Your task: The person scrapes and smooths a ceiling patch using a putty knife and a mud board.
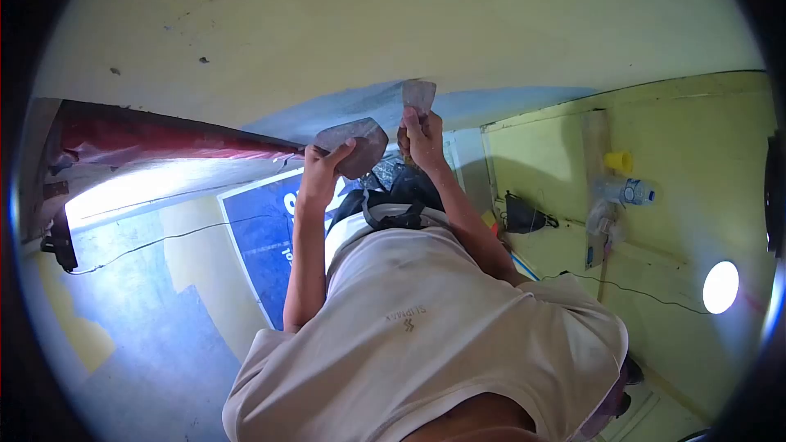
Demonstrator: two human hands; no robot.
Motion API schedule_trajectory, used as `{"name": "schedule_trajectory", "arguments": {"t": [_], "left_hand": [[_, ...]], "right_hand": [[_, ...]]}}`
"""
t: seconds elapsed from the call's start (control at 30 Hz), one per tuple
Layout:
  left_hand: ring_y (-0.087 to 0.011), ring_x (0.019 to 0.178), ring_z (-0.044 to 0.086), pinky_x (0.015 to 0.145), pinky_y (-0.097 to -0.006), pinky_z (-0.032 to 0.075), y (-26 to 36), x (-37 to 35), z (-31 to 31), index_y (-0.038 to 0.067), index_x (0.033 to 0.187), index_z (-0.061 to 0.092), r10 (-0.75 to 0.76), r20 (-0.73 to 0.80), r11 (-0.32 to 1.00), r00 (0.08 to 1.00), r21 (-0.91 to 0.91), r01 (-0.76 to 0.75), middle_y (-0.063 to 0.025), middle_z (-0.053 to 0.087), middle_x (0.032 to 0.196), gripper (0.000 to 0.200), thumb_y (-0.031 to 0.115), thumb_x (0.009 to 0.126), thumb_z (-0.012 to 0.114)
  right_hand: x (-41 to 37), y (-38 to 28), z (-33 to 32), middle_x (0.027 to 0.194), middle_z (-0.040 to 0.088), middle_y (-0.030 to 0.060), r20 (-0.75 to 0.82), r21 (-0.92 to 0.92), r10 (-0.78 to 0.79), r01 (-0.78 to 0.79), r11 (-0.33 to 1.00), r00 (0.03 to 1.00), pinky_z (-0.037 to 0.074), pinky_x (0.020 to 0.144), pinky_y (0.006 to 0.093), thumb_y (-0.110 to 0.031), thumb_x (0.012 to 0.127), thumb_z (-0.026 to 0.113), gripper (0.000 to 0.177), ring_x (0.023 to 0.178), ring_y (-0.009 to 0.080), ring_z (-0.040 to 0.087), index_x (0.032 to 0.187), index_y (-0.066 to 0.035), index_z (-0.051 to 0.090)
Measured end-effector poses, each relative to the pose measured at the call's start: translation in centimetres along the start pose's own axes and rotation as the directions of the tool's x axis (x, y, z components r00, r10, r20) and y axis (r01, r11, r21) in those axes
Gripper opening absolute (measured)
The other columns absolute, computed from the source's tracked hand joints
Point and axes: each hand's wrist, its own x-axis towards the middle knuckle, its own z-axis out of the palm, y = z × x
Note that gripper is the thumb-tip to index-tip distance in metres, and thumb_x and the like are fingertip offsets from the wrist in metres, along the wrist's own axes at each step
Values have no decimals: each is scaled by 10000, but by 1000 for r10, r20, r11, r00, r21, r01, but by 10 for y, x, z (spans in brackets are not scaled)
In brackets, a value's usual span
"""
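Note:
My left hand (pixel 321 172) is closed round the edge of a broad, flat grey scraper blade (pixel 360 147), its thumb lying on the near face. To its right, my right hand (pixel 424 137) grips a putty knife (pixel 419 95) with a narrower grey blade. That blade points away from me and overlaps the lower part of the pale yellow wall (pixel 409 16). A smooth grey-blue patch (pixel 352 106) spreads over the wall on both sides of the putty knife. The putty knife's handle is mostly hidden by my fingers.
A red-covered ledge (pixel 164 137) runs along the left. At right, a plastic bottle (pixel 626 191) and a yellow cup (pixel 619 162) are beside a wooden strip (pixel 595 147). A blue printed sheet (pixel 258 237) and a thin cable (pixel 155 237) are at lower left.

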Motion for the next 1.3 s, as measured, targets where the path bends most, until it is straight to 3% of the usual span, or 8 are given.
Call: {"name": "schedule_trajectory", "arguments": {"t": [0.17,0.5,0.53,0.67,0.77,1.0,1.17,1.3], "left_hand": [[-158,879,665,773,-296,528,-2,3,-9,-36,1062,653,-25,22,996,999,84,23,-82,692,1002,229,66,862,694],[-153,868,658,786,-294,514,-1,2,2,-45,1053,655,17,33,998,999,62,-19,-79,689,987,236,75,854,699],[-149,861,655,786,-294,512,-2,2,0,-49,1044,658,3,23,999,1000,49,-4,-77,690,982,235,82,854,700],[-143,861,653,772,-286,510,3,0,-4,-51,1037,662,-4,44,990,999,139,-2,-77,692,968,223,80,859,692],[-144,855,656,774,-288,513,4,-1,0,-51,1032,663,17,28,996,999,88,-20,-76,695,957,221,80,857,695],[-138,834,653,759,-286,513,4,3,1,-54,1011,669,22,30,992,999,124,-26,-78,695,944,220,84,845,709],[-131,790,640,724,-274,503,4,4,4,-62,985,673,42,3,990,999,133,-42,-81,688,914,224,103,841,720],[-146,826,654,765,-299,520,5,5,-2,-55,1008,668,-62,27,986,998,154,57,-85,696,943,216,78,844,711]], "right_hand": [[-3,9,7,489,422,-30,-60,112,66,-59,992,996,314,334,247,-319,999,540,351,365,65,419,760,-72,469],[0,-2,7,479,418,-39,5,9,38,-38,999,999,307,333,242,-329,998,541,362,357,60,415,745,-80,469],[4,5,4,480,421,-39,25,19,-38,38,999,999,310,333,245,-334,1000,537,359,358,60,417,758,-77,471],[-2,16,3,478,434,-25,-40,38,76,-75,996,996,319,335,246,-342,999,538,377,358,69,429,748,-70,471],[-1,-3,4,519,455,11,7,-9,40,-40,999,999,354,361,261,-363,986,560,360,395,91,434,787,-73,483],[1,-2,8,482,442,-24,30,-22,-34,34,999,999,315,331,250,-339,1001,532,369,349,73,422,769,-55,489],[0,14,1,491,439,-21,-1,7,33,-33,999,999,307,338,244,-332,999,539,358,362,67,419,774,-60,481],[-3,1,5,500,432,-27,19,41,30,-31,999,999,308,342,242,-315,999,543,347,367,63,417,775,-59,476]]}}
